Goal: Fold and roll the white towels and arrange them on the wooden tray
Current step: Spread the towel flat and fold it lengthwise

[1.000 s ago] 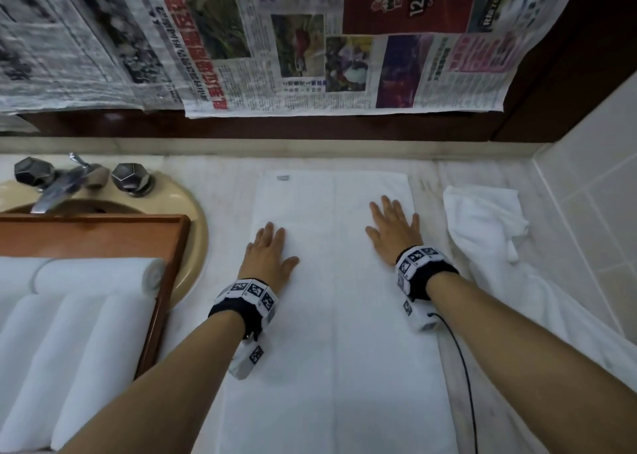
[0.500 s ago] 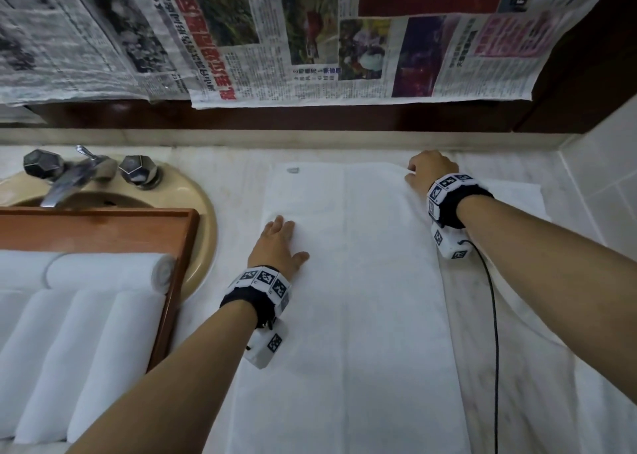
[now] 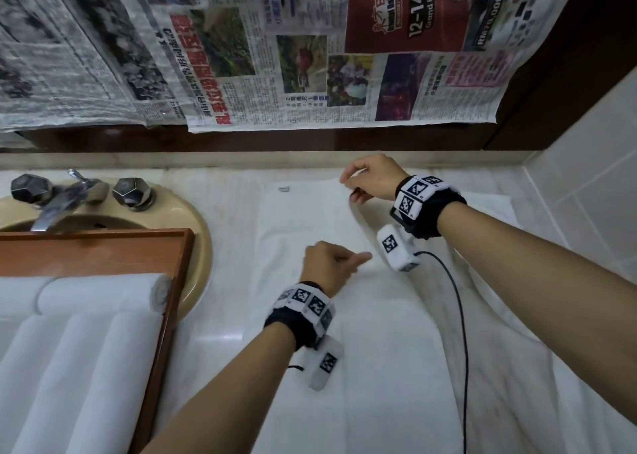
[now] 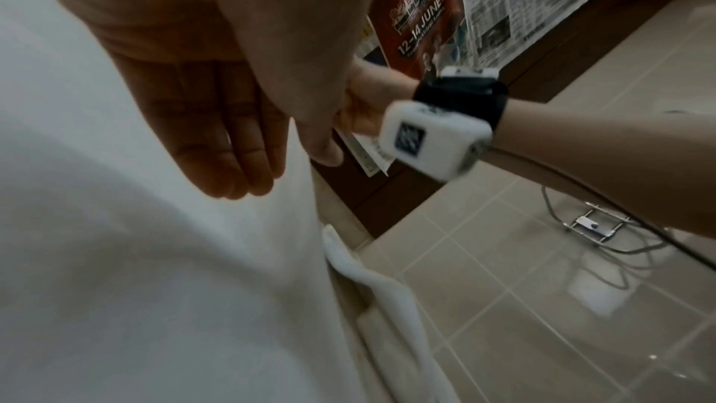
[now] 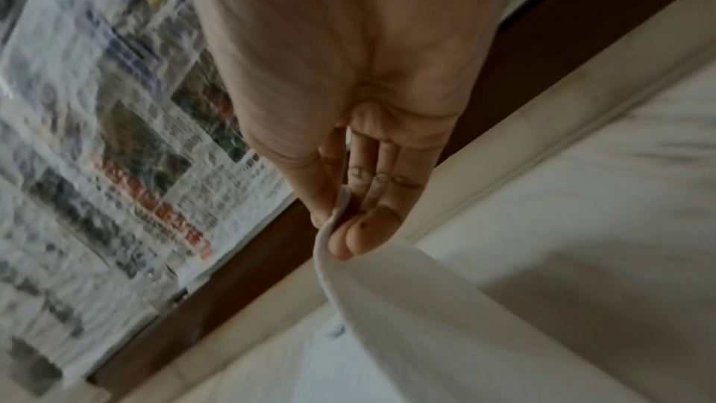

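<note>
Wooden tray [image 3: 175, 243] holds rolled towels [image 3: 103, 295] — right hand [image 3: 372, 177] pinches flat towel [image 3: 362, 350] corner; left hand [image 3: 327, 264] loosely curled, pressing it.

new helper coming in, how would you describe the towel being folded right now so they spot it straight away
Start at the beige sink on the left and look right along the marble counter. The towel lies spread flat there, between the wooden tray and the tiled wall. Unlike the rolled towels on the tray and the crumpled one beside it, its far corner is pinched up by the right hand.
</note>
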Available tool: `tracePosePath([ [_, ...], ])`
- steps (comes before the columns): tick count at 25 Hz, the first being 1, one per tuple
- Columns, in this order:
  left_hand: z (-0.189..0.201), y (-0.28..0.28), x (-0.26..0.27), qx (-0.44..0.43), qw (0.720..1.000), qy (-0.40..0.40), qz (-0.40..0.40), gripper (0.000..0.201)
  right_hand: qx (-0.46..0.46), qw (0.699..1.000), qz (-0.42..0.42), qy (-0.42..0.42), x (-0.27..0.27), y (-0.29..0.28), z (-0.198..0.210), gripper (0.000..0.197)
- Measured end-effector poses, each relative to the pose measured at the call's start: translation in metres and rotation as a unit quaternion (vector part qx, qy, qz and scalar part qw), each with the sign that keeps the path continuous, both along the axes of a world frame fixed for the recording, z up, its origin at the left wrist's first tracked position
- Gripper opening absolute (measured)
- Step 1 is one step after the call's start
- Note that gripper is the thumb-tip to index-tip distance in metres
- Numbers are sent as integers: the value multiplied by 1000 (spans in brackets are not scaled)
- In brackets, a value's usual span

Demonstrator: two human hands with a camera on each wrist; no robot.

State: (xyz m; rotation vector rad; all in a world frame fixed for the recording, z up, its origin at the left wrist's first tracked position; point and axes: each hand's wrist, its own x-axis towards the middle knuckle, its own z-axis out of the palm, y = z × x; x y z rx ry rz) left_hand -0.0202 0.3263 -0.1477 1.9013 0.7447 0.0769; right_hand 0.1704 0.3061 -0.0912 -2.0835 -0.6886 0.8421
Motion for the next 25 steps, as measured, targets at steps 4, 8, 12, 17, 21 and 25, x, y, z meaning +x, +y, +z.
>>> tracePosePath([
  [4,-1,-32,4,-57,995,60,-56,36,57,993,-42,90,-3,15,18,5],
  [8,-8,-33,-2,-138,986,73,-51,23,45,993,-72,87,6,12,18,5],
  [12,10,-11,-11,-187,979,66,-49,35,24,994,-97,50,12,11,12,6],
  [17,33,25,-38,-255,966,33,-27,27,14,995,-101,15,0,37,18,10],
  [21,19,56,-68,-235,970,34,46,27,12,998,-45,-48,-14,64,4,14],
  [25,-12,71,-92,-178,973,54,135,31,-32,982,66,-171,-29,98,-24,19],
])
